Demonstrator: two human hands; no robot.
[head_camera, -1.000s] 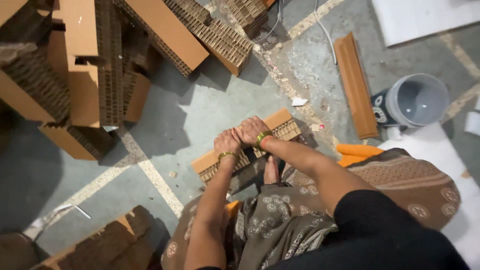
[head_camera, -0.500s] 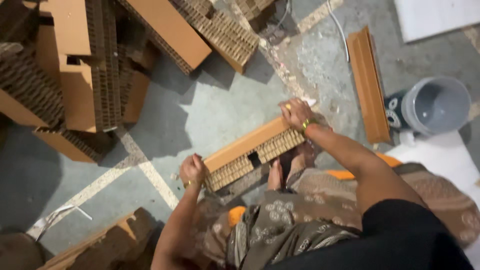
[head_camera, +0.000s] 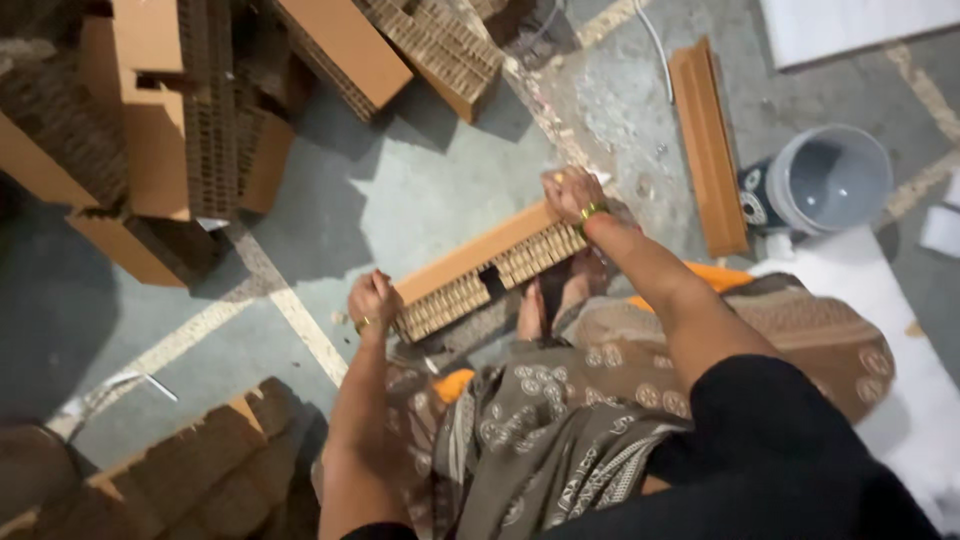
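Head view is showing a person sitting on the concrete floor (head_camera: 420, 200), gripping a long honeycomb cardboard strip (head_camera: 480, 270) at both ends. The left hand (head_camera: 372, 300) is closing around the strip's lower-left end, fingers curled tight over it. The right hand (head_camera: 572, 192) is clamping the upper-right end, a bangle showing at the wrist. The strip is lying slantwise just in front of the person's bare feet (head_camera: 555, 300), its orange face turned away and its open cells facing the person. A second, narrower orange strip (head_camera: 708, 145) is lying apart on the floor toward the upper right, just beside a grey bucket (head_camera: 828, 180). Stacked honeycomb cardboard blocks (head_camera: 190, 110) are filling the upper-left part of the floor, and more blocks (head_camera: 190, 470) are sitting at the lower-left corner. A white sheet (head_camera: 915, 350) is lying along the right edge.
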